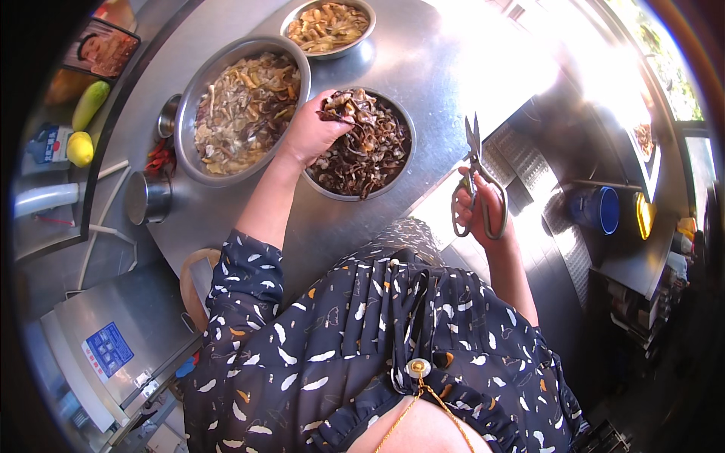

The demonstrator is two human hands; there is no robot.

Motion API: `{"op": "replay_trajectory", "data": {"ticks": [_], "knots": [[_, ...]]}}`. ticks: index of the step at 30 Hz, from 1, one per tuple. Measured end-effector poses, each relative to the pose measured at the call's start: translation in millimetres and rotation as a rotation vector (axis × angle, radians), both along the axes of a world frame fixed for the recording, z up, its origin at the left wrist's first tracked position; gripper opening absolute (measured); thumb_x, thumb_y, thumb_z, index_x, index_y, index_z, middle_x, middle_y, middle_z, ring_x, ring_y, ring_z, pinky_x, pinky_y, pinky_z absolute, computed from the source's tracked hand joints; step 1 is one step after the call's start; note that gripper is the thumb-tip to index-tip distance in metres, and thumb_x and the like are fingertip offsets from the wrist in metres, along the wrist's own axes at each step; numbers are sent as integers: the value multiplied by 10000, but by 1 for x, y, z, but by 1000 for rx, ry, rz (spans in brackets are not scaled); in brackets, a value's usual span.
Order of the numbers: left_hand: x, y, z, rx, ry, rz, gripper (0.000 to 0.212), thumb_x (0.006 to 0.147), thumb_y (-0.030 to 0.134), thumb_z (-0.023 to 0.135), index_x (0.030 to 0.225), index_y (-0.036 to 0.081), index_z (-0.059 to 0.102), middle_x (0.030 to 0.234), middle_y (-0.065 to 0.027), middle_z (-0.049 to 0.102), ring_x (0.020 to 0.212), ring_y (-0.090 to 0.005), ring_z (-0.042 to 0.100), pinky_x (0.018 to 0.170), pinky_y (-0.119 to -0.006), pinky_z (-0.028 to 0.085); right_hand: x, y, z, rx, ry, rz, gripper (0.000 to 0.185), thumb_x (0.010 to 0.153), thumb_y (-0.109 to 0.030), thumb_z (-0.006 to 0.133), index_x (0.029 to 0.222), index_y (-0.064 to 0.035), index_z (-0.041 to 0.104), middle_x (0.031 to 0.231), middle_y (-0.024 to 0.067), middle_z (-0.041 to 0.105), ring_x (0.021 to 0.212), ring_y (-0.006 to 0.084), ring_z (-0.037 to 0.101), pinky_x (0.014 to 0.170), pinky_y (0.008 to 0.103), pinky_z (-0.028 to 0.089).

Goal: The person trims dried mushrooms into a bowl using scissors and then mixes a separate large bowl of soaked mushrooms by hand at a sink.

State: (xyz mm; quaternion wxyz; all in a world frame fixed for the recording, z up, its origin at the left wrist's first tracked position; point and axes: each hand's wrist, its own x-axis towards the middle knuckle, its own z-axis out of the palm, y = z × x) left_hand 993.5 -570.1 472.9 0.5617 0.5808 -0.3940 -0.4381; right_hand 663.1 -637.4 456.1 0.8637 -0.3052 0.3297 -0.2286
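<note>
In my left hand [311, 127] is a clump of dark brown mushroom pieces [355, 105], held above the far side of a metal bowl. That bowl [409, 164] is filled with more dark, curled mushroom pieces [362, 170]. My right hand [481, 206] grips a pair of scissors [477, 164] to the right of the table edge, blades pointing away from me and slightly parted. Just left of my left hand stands a large metal basin [187, 136] of paler sliced mushrooms [243, 113], which look wet.
A smaller metal bowl [325, 55] of yellowish slices sits at the back of the steel table [391, 34]. Red chillies [160, 158] and a metal pot [148, 197] lie left of the basin. A shelf at left holds a lemon [80, 149]. A blue bucket [595, 209] stands right.
</note>
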Motion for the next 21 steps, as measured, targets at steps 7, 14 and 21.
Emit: {"op": "replay_trajectory", "data": {"ticks": [7, 14, 21], "knots": [[16, -2, -22, 450, -427, -43, 465, 841, 93, 599, 1291, 69, 485, 1172, -122, 568, 856, -146, 606, 566, -303, 546, 1, 2, -1, -9, 13, 21, 405, 984, -357, 470, 1259, -60, 459, 713, 4, 467, 560, 101, 441, 488, 263, 359], [20, 15, -15, 336, -933, -9, 175, 806, 175, 641, 935, 65, 684, 885, -141, 693, 809, -276, 673, 751, -361, 528, -3, 0, -5, -31, 38, 13, 431, 980, -361, 476, 1279, -52, 440, 720, 8, 472, 565, 104, 450, 493, 266, 366], [-18, 43, -57, 415, -983, -58, 278, 731, 327, 748, 849, 81, 694, 818, -115, 664, 798, -297, 647, 720, -389, 518, 3, 1, -6, -30, 22, 59, 438, 971, -351, 491, 1282, -48, 436, 729, 9, 475, 572, 107, 455, 506, 273, 382]]}}
